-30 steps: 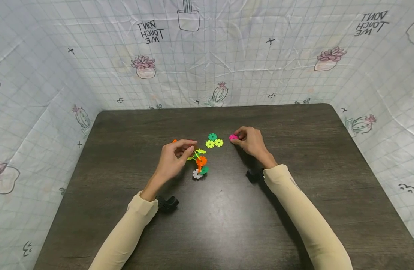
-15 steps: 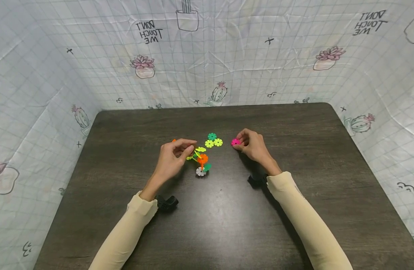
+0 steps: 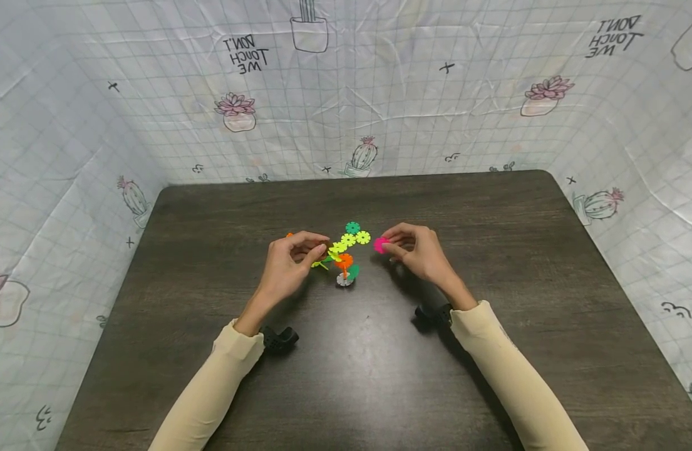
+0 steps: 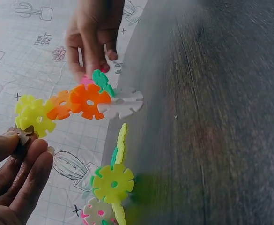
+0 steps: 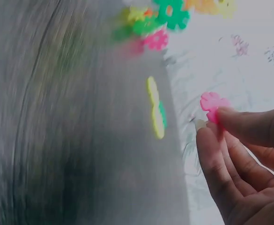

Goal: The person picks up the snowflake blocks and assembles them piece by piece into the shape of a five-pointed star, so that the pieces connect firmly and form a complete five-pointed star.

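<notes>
Over the last half second the right hand (image 3: 427, 262) has brought the pink disc (image 3: 381, 245) nearer the chain, and the chain's white end (image 4: 123, 110) has swung up and toward the right hand; the left hand (image 3: 289, 263) has scarcely shifted. The step in hand looks like joining discs edge to edge: one more is being carried to a chain partly built from a brown disc (image 4: 25, 134), yellow discs (image 4: 46, 118), orange discs (image 4: 92, 111), the white one and a green one (image 4: 102, 81). The next move probably calls for turning the pink disc until one of its slots faces a slot on the chain, then pushing the two together while the left hand keeps firm. Disc and chain are apart in the head view.

Both forearms reach in from the near edge of the desk (image 3: 368, 376), hands turned toward each other. The right fingers pinch the pink disc between thumb and fingertip, the others bent behind. The left fingers pinch the brown disc at the chain's end, the rest loosely bent. Just beyond lie a green disc (image 3: 352, 227) and yellow discs (image 3: 363, 237), flat.
</notes>
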`<state>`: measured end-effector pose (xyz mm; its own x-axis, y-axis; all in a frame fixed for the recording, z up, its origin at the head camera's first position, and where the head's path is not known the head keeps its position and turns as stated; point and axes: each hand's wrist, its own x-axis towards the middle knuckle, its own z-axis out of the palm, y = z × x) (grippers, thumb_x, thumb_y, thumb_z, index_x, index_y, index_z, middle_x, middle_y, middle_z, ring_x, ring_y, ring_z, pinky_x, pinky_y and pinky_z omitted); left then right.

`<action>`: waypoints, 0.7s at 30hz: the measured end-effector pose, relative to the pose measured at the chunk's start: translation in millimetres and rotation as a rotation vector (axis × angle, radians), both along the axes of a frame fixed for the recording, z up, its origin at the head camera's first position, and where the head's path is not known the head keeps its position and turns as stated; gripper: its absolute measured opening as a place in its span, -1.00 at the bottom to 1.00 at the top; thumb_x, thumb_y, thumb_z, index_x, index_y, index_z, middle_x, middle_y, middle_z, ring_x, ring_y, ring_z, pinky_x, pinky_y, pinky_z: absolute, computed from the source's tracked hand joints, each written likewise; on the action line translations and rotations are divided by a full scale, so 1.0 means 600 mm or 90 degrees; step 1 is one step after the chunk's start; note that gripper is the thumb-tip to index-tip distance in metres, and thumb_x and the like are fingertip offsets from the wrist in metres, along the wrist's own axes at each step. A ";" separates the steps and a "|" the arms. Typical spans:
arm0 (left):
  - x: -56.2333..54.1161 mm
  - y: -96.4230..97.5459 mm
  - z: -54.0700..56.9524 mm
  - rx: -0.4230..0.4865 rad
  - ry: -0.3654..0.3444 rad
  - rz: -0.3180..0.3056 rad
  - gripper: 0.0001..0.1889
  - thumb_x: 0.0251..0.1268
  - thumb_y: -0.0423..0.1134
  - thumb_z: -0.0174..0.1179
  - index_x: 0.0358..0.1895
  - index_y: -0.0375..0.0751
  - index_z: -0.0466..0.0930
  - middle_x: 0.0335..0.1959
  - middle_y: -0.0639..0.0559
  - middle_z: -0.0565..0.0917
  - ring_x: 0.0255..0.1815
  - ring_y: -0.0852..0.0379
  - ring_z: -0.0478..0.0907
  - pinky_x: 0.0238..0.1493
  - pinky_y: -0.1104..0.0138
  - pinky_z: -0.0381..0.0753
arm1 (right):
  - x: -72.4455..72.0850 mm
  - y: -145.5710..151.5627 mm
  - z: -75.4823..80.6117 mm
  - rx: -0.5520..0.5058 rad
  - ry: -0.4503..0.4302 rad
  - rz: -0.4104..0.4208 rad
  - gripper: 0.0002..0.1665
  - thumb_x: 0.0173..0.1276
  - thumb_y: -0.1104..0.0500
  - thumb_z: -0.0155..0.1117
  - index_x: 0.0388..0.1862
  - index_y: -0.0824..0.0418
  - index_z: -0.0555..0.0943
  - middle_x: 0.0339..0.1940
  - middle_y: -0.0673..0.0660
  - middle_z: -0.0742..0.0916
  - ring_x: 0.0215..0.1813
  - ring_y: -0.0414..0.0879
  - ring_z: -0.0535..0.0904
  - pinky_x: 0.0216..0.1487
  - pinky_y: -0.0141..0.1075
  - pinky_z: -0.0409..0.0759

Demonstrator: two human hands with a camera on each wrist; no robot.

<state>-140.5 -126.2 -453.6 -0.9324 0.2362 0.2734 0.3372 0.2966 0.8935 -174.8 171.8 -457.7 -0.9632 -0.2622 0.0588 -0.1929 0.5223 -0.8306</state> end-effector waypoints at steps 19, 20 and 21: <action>0.005 0.018 0.007 0.010 -0.017 -0.027 -0.78 0.48 -0.26 0.31 0.08 -0.23 0.76 -0.05 -0.07 0.84 -0.16 -0.23 0.79 -0.03 0.24 0.81 | 0.040 -0.034 0.044 -0.086 0.015 0.041 -0.84 0.39 0.17 0.50 -0.10 0.14 0.75 -0.20 0.14 0.86 -0.16 0.08 0.80 -0.13 -0.31 0.79; 0.005 0.019 0.007 0.009 -0.016 -0.028 -0.78 0.48 -0.26 0.31 0.08 -0.23 0.76 -0.06 -0.07 0.84 -0.16 -0.22 0.79 -0.03 0.23 0.81 | 0.041 -0.035 0.045 -0.087 0.014 0.042 -0.84 0.39 0.17 0.50 -0.10 0.15 0.75 -0.19 0.14 0.86 -0.17 0.09 0.81 -0.13 -0.32 0.79; 0.005 0.019 0.007 0.008 -0.015 -0.027 -0.79 0.47 -0.25 0.32 0.07 -0.21 0.77 -0.06 -0.05 0.84 -0.16 -0.21 0.79 -0.03 0.24 0.81 | 0.042 -0.036 0.045 -0.087 0.013 0.043 -0.84 0.39 0.18 0.50 -0.10 0.15 0.75 -0.19 0.15 0.86 -0.17 0.10 0.81 -0.13 -0.34 0.79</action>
<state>-137.6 -114.7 -449.4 -0.9278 0.2729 0.2544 0.3278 0.2708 0.9051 -149.5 150.3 -430.5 -0.9418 -0.3150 0.1175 -0.2414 0.3902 -0.8885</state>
